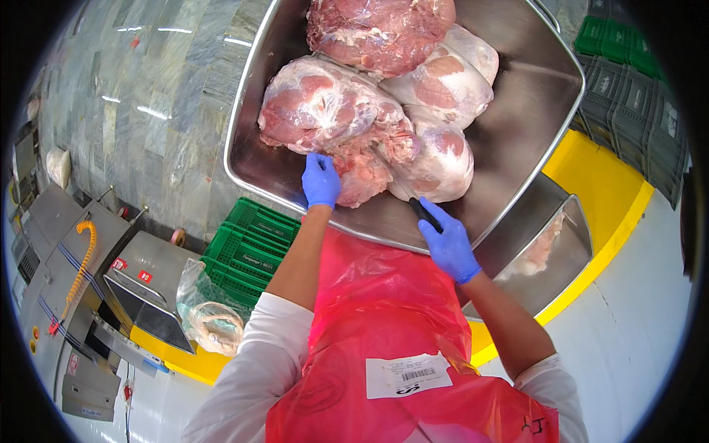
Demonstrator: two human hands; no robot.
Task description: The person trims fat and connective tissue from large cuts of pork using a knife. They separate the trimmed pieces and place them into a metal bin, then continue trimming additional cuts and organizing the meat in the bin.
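Note:
My left hand (321,181), in a blue glove, has its fingers closed on the edge of a ragged raw meat piece (360,179) at the near side of the steel tub (281,181). My right hand (448,242), gloved the same way, grips the black handle of a knife (422,211). Its blade points up and left to the meat; how deep the tip sits is hard to see. A big pale-and-pink meat cut (317,103) lies just beyond my left hand, and a rounded cut (436,162) is beyond the knife. More large cuts (380,29) fill the tub's far part.
Right of me, a smaller steel bin (576,236) holds a pale scrap (545,244) beside a yellow platform (602,181). Green crates (247,247) and a clear plastic bag (210,310) are at left. Grey crates (635,111) stand far right. Steel machinery (74,251) lines the left side.

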